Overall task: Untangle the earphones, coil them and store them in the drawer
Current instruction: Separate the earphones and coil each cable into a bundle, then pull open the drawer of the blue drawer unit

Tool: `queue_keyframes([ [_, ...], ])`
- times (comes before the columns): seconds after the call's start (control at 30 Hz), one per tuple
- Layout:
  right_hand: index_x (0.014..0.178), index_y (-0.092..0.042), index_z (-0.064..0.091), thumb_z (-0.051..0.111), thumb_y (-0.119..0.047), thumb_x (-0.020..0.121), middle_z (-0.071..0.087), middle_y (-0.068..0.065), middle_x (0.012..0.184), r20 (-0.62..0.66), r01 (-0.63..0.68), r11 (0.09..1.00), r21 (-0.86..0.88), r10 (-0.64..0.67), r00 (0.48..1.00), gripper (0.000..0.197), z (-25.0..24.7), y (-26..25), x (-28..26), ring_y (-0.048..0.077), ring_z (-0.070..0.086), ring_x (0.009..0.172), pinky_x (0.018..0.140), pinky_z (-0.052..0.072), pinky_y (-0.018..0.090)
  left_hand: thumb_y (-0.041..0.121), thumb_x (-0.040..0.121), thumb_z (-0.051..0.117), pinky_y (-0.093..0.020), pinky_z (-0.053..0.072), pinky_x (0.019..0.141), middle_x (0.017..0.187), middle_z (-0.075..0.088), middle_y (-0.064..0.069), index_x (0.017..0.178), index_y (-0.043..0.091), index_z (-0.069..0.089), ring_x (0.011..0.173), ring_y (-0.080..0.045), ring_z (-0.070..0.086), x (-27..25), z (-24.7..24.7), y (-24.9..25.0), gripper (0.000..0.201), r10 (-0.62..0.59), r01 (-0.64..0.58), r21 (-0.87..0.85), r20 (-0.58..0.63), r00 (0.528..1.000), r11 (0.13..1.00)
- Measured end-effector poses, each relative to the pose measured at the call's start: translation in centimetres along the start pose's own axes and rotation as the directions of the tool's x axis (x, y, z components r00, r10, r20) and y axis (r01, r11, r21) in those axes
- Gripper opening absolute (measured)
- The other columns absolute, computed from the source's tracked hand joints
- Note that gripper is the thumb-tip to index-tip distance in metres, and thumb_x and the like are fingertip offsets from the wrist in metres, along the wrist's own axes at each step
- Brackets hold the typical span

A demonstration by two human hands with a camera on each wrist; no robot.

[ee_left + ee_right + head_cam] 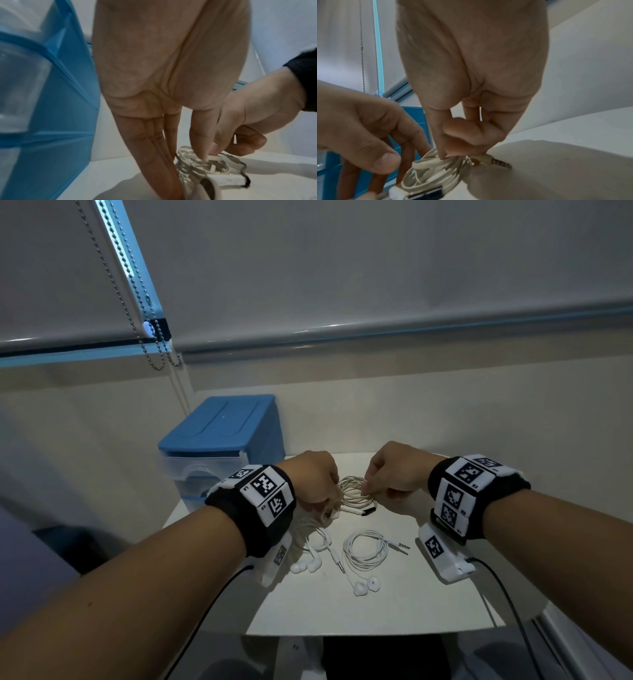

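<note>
Looped flat-ribbed earphone cable between hands

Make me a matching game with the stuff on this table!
Things:
1. drawer box
2. cream earphones
3. white earphones
4. right hand

Where or how:
A. lying coiled on the table, untouched
B. blue top, back left
C. pinching a cord
D. held between both hands

Pairs: 1-B, 2-D, 3-A, 4-C

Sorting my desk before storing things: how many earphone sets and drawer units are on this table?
Wired earphone sets: 3 (held off-white coil, loose white coil, partly hidden white set)
Blue-topped plastic drawer unit: 1
Total: 4
</note>
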State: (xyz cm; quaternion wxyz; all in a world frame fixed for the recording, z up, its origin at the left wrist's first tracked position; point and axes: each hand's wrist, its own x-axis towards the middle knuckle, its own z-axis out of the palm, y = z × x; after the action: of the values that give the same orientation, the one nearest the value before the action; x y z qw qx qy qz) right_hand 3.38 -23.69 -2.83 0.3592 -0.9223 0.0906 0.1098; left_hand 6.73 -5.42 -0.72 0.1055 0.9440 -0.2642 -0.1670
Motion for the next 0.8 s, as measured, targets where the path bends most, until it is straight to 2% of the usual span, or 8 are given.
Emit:
queue_keyframes([
  [0.1,0.092,-0.003,0.075,0.081,-0.024,0.086,0.071,0.007,0.073,-0.046,0.007,0.999,-0.052,-0.009,0.999,0.023,-0.4,-0.3,-0.2,0.019,0.059,0.057,0.055,0.049,0.026,0.025,0.097,0.066,-0.045,0.064,0.079,0.105,0.075,-0.017,0.113,-0.002,0.07,0.089,-0.03,0.077,-0.3,-0.3,-0.1,0.031,-0.014,0.013,-0.032,-0.031,0.999,0.999],
  [0.2,0.096,-0.007,0.075,0.074,-0.026,0.092,0.076,0.01,0.092,-0.098,0.046,0.995,-0.093,-0.055,0.994,0.019,-1.2,-1.0,-0.6,0.018,0.063,0.065,0.051,0.047,0.024,0.026,0.097,0.066,-0.039,0.064,0.076,0.101,0.076,-0.009,0.113,0.014,0.067,0.078,-0.022,0.076,-1.5,-1.3,0.1,0.021,0.041,-0.063,-0.116,-0.178,0.983,0.991],
  [0.27,0.096,-0.01,0.075,0.073,-0.024,0.093,0.075,0.008,0.091,-0.152,0.1,0.989,-0.112,-0.116,0.981,0.014,-1.9,-1.9,-1.1,0.015,0.062,0.064,0.05,0.045,0.022,0.023,0.097,0.066,-0.036,0.064,0.073,0.095,0.076,-0.003,0.116,0.014,0.07,0.073,-0.014,0.075,-2.7,-2.2,0.3,0.021,0.087,-0.16,-0.211,-0.317,0.944,0.964],
  [0.4,0.097,-0.013,0.075,0.071,-0.02,0.094,0.069,-0.004,0.088,-0.261,0.29,0.954,-0.081,-0.301,0.917,0.009,-2.8,-4.8,-2.6,0.007,0.06,0.073,0.06,0.042,0.02,0.014,0.098,0.063,-0.032,0.063,0.064,0.087,0.075,-0.002,0.108,0.015,0.074,0.071,-0.013,0.074,-6.1,-4.5,-0.2,0.014,0.066,-0.346,-0.384,-0.582,0.81,0.856],
  [0.53,0.102,-0.019,0.075,0.069,-0.025,0.096,0.069,-0.009,0.092,-0.313,0.45,0.893,-0.032,-0.436,0.844,0.011,-2.2,-8.6,-4.1,0.003,0.061,0.082,0.069,0.043,0.02,0.012,0.098,0.063,-0.02,0.058,0.065,0.09,0.075,0.002,0.103,0.021,0.076,0.077,-0.006,0.071,-9.0,-6.2,-3.2,0.016,-0.121,-0.425,-0.489,-0.751,0.649,0.762],
  [0.63,0.112,-0.023,0.073,0.068,-0.032,0.096,0.069,-0.007,0.106,-0.266,0.507,0.858,-0.085,-0.51,0.818,0.019,-0.7,-11.2,-4.9,0.008,0.063,0.094,0.082,0.049,0.024,0.011,0.097,0.064,-0.008,0.048,0.068,0.099,0.075,0.003,0.103,0.021,0.076,0.086,0.0,0.066,-10.5,-6.4,-6.3,0.017,-0.315,-0.458,-0.577,-0.789,0.528,0.677],
  [0.7,0.123,-0.026,0.069,0.067,-0.037,0.096,0.067,-0.004,0.121,-0.204,0.534,0.838,-0.113,-0.546,0.813,0.029,0.7,-12.7,-5.4,0.013,0.064,0.105,0.093,0.051,0.03,0.005,0.096,0.061,-0.004,0.046,0.069,0.108,0.073,-0.001,0.107,0.017,0.075,0.095,-0.006,0.065,-11.3,-6.0,-8.4,0.021,-0.441,-0.462,-0.635,-0.768,0.464,0.619],
  [0.8,0.137,-0.028,0.062,0.063,-0.043,0.098,0.057,-0.004,0.143,-0.118,0.566,0.808,-0.163,-0.586,0.802,0.041,2.6,-14.7,-6.0,0.015,0.056,0.126,0.107,0.044,0.032,0.009,0.098,0.059,-0.015,0.044,0.079,0.129,0.064,-0.005,0.129,0.016,0.065,0.109,-0.015,0.06,-11.7,-4.7,-10.7,0.032,-0.567,-0.405,-0.75,-0.661,0.491,0.523],
])
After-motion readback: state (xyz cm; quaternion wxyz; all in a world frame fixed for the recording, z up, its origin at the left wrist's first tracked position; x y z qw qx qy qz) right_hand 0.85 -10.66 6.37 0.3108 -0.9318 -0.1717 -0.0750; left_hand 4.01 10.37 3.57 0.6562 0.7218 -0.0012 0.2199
